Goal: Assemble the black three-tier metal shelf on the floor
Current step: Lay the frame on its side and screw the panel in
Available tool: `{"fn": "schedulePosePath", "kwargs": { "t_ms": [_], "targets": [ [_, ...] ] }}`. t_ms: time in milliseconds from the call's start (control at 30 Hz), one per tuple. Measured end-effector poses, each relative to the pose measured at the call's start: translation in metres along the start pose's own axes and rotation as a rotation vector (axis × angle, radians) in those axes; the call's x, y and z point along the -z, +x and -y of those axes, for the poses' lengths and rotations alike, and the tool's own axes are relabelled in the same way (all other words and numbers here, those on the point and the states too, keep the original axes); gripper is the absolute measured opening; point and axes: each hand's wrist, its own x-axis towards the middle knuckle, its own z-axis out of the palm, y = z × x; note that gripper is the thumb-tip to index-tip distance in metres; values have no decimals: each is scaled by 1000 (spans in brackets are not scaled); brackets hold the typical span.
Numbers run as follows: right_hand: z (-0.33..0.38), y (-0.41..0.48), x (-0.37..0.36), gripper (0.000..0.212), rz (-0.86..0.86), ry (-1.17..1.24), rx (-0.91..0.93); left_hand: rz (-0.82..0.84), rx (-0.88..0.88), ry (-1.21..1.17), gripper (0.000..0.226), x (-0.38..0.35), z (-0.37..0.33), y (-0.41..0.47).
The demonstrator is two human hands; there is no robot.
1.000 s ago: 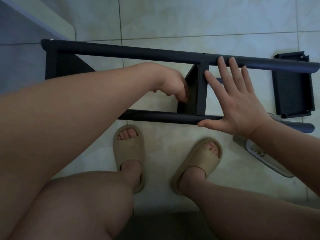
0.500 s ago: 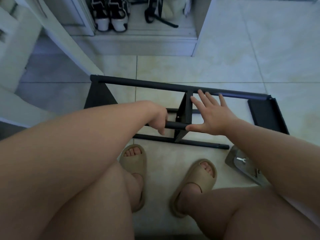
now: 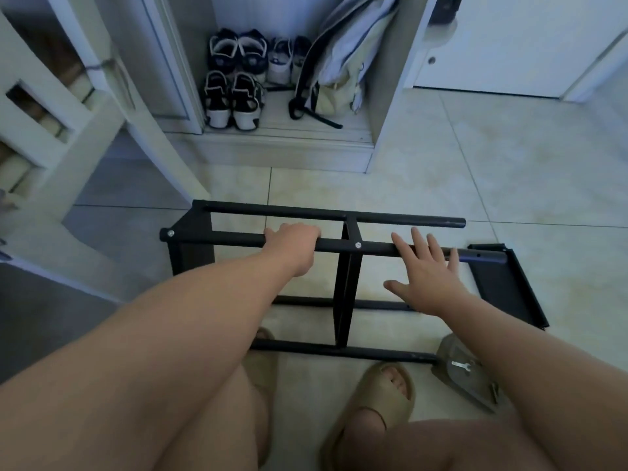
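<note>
Gripped a top bar of the shelf frame on the floor with the left hand, left of its middle panel. Held the right hand spread flat, right of that panel.

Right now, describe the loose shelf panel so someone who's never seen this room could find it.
Find the black tube frame on the tiles before the shoe cupboard. At its tubes' right ends, past the right hand, lies the loose panel. Unlike the two panels standing between the tubes, it lies flat.
</note>
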Motion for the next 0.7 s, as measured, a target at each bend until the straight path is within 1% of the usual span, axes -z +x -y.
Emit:
{"fn": "schedulePosePath", "kwargs": {
  "t_ms": [133, 300, 400, 467, 633, 700],
  "targets": [
    [3, 35, -12, 81, -82, 32, -3, -141, -14, 45, 36, -11, 9, 31],
    [1, 110, -29, 76, -218, 109, 4, -318, 9, 98, 51, -23, 24, 98],
    [-3, 166, -44, 76, -256, 100, 9, -395, 12, 117, 50, -35, 35, 149],
    [-5, 203, -57, 78, -260, 101, 19, -406, 10, 119, 46, -45, 44, 184],
    [-7, 276, -96, 82, -191, 95, 50, -307, 18, 121, 45, -68, 66, 254],
    [-6, 292, -107, 83, -173, 116, 60, -297, 23, 107, 46, -79, 71, 269]
  ]
}}
